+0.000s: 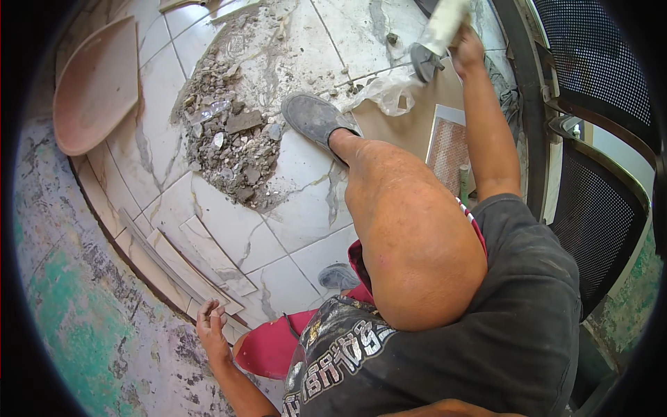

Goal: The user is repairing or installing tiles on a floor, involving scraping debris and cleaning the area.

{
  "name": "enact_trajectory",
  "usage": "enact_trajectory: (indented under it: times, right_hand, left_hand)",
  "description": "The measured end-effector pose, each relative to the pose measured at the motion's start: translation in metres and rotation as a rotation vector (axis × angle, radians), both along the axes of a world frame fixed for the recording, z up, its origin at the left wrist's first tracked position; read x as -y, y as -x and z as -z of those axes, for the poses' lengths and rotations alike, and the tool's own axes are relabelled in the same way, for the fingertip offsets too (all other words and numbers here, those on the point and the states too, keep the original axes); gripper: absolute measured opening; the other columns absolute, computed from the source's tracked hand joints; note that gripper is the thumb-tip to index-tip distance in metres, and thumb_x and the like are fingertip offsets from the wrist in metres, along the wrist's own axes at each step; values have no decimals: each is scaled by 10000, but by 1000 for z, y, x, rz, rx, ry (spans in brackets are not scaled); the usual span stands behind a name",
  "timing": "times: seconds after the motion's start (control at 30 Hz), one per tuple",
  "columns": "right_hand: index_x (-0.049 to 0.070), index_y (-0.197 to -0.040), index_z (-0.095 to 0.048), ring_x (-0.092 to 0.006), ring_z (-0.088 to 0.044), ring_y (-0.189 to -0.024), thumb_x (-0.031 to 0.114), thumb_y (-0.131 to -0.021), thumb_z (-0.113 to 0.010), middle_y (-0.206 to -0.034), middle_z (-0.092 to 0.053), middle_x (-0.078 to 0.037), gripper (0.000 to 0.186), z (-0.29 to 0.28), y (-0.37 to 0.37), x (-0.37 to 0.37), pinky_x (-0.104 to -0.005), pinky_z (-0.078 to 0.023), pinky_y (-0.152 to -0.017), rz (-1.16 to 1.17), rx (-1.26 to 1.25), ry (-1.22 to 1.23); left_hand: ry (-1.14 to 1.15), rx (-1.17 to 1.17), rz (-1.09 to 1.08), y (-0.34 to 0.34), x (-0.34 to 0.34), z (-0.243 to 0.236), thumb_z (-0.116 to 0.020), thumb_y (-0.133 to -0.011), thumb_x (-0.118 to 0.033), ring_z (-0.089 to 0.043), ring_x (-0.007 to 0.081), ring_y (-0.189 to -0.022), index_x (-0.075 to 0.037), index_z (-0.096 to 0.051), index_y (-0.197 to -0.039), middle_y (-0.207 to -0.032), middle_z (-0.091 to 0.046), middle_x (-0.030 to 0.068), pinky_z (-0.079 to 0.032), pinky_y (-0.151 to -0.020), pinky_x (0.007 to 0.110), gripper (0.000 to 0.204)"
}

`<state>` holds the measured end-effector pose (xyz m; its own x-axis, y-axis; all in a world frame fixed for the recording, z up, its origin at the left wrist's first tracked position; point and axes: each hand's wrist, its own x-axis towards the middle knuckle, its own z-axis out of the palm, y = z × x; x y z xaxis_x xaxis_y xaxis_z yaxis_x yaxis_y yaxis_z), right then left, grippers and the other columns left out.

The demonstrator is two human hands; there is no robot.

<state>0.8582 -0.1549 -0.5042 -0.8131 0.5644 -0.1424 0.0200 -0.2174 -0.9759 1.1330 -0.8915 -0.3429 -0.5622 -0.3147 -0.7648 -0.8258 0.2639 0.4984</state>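
White and blurred, clamped in the right grip [469,53]: a dark-ended tool [439,35], along its left side. Near pale tile strips [184,263]: the left grip [214,333], fingers loosely apart.

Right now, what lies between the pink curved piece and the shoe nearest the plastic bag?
In the head view, a heap of grey rubble lies there, on white floor tiles.

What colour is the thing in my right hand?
In the head view, the thing in your right hand is off-white with a dark grey end.
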Motion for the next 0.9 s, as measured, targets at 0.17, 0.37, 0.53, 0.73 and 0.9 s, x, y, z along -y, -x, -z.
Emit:
enact_trajectory:
  times: [0.17,0.37,0.53,0.73,0.9]
  right_hand:
    - [-37,-1265,-532,-220,-620,-1043,349,-985,-490,-1176,-625,-124,479,-13,-76,-26,-358,-489,-899,319,311,-256]
    - [-41,-1160,-538,-393,-614,-1047,393,-911,-562,-1118,-625,-270,501,40,-104,-35,-470,-456,-901,236,965,-1247]
    - [32,-1234,-509,-391,-496,-1212,369,-827,-660,-1282,-517,-232,550,39,-63,8,-460,-403,-1008,339,1173,-1352]
    - [61,-1175,-595,-362,-513,-1149,280,-732,-739,-1192,-564,-185,515,41,88,78,-452,-393,-1011,-128,174,-1701]
    - [59,-1136,-625,-355,-550,-1125,326,-753,-738,-1175,-600,-195,480,51,222,213,-428,-456,-952,-549,7,-1711]
  left_hand:
    - [-11,17,64,8,-6,3,-602,-925,-325,-584,189,-1046,-1,-510,-1271,-1211,-573,109,-461,-836,288,483]
    - [-39,-30,43,18,-1,8,-589,-925,-255,-578,163,-1023,19,-524,-1250,-1149,-593,93,-469,-850,287,430]
    - [-44,-86,11,24,7,5,-608,-920,-268,-579,159,-1007,18,-529,-1241,-1141,-595,89,-473,-842,292,437]
    - [-38,-57,33,53,16,24,-615,-903,-345,-572,203,-1071,1,-511,-1273,-1205,-579,109,-454,-885,325,517]
    - [-47,-81,-26,102,12,29,-589,-933,-198,-575,191,-1048,22,-520,-1246,-1175,-586,115,-445,-916,309,389]
